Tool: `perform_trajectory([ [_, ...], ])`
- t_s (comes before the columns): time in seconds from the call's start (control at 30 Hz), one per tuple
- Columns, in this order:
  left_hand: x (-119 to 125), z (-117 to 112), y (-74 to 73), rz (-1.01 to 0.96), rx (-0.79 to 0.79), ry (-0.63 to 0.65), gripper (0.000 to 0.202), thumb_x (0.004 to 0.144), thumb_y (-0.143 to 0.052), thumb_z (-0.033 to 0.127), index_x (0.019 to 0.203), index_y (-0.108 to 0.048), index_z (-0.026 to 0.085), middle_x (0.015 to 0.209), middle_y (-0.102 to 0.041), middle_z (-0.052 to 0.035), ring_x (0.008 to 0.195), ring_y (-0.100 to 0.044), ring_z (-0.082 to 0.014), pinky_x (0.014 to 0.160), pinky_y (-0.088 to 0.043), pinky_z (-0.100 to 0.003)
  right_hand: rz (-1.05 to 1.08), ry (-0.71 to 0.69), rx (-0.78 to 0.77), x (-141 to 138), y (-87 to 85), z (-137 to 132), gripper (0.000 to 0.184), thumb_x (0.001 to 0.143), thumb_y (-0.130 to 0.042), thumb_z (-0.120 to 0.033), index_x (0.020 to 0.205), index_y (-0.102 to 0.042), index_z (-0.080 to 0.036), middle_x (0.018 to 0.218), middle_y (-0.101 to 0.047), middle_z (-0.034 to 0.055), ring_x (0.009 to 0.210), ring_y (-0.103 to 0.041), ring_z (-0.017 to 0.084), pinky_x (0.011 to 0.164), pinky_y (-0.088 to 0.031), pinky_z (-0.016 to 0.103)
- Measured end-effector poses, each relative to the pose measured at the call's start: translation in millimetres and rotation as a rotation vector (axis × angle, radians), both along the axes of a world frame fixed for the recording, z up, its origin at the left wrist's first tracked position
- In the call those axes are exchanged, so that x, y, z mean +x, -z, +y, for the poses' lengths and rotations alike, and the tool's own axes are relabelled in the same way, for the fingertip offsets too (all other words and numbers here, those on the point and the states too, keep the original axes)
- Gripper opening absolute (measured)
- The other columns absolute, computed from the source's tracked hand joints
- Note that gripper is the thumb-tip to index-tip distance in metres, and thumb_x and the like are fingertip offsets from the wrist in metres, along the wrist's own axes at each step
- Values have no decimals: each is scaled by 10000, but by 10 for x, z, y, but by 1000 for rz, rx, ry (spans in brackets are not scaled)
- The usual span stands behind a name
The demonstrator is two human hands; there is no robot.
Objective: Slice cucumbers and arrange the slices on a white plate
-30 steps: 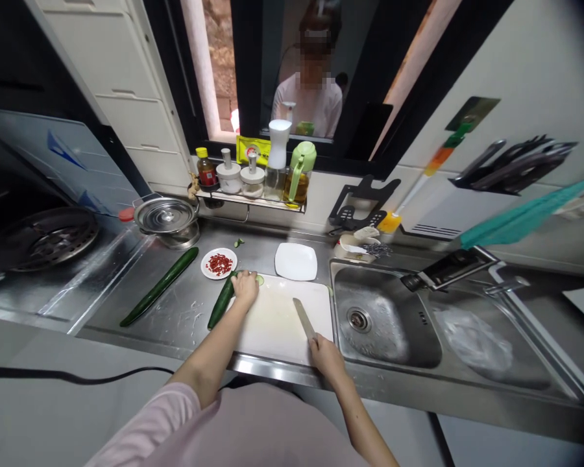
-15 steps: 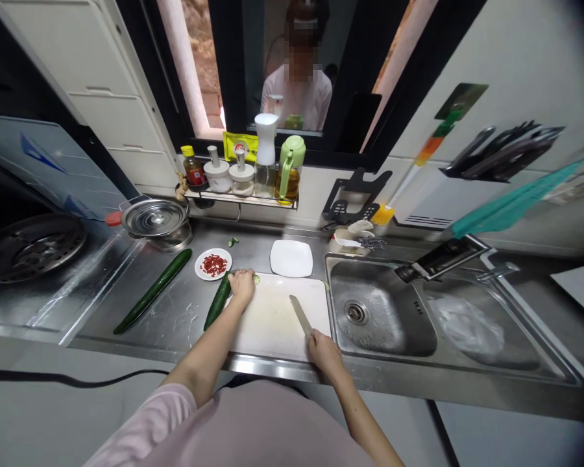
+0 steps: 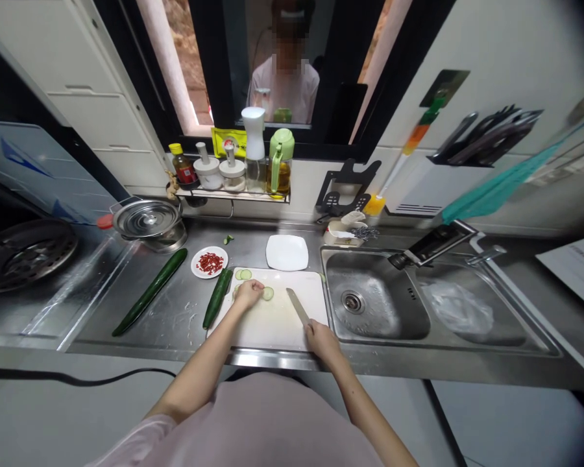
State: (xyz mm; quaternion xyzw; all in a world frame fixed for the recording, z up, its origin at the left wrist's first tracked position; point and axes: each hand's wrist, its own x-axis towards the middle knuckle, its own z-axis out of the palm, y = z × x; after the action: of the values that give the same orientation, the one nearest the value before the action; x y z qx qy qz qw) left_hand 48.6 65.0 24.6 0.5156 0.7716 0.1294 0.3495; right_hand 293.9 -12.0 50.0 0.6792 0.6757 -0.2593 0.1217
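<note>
My left hand point(image 3: 248, 293) rests curled on the white cutting board point(image 3: 272, 324), over pale cucumber slices point(image 3: 268, 293); two more slices point(image 3: 243, 274) lie at the board's far left corner. A cut cucumber point(image 3: 217, 297) lies along the board's left edge, apart from the hand. My right hand point(image 3: 321, 337) grips a knife point(image 3: 296, 306) whose blade points up the board towards the slices. A second, whole cucumber point(image 3: 150, 290) lies further left on the steel counter.
A small plate of red chilli bits point(image 3: 209, 263) and an empty white square plate point(image 3: 287, 252) sit behind the board. The sink point(image 3: 370, 305) is to the right, a lidded pot point(image 3: 148, 220) at left, a condiment shelf point(image 3: 228, 181) behind. A person is reflected in the window.
My left hand has let go of the cut cucumber and moved right onto the board, over the slices. The view has shifted slightly; the knife hand stays at the board's near right.
</note>
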Motion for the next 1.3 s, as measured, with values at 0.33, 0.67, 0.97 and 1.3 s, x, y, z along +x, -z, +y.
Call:
perform_trajectory([
  [0.33, 134, -154, 54, 110, -73, 113, 172, 728, -584, 199, 847, -693, 260, 952, -731, -2, 938, -638, -205, 931, -328, -373, 3, -136, 22, -89, -150, -138, 345, 971, -285, -359, 1096, -563, -197, 1000, -690, 112, 952, -638, 214, 729, -377, 270],
  [0.67, 112, -126, 116, 242, -32, 149, 228, 768, -521, 218, 908, -694, 268, 982, -722, -61, 1046, -575, -257, 901, -285, -393, -40, -191, -6, -264, -214, -251, 324, 967, -300, -332, 1094, -567, -198, 1006, -688, 128, 962, -647, 227, 757, -400, 291],
  [0.97, 107, -88, 142, 241, -47, 146, 211, 767, -538, 221, 907, -689, 268, 961, -716, -69, 1032, -571, -253, 897, -278, -392, -39, -178, -27, -267, -186, -302, 321, 957, -304, -315, 1090, -570, -195, 999, -691, 126, 959, -646, 226, 768, -409, 302],
  [1.3, 102, -71, 152, 244, -53, 138, 185, 753, -556, 232, 881, -685, 270, 960, -717, -59, 1026, -577, -249, 896, -275, -386, -56, -201, -23, -292, -154, -299, 315, 956, -310, -296, 1090, -573, -184, 990, -688, 144, 942, -653, 244, 756, -418, 317],
])
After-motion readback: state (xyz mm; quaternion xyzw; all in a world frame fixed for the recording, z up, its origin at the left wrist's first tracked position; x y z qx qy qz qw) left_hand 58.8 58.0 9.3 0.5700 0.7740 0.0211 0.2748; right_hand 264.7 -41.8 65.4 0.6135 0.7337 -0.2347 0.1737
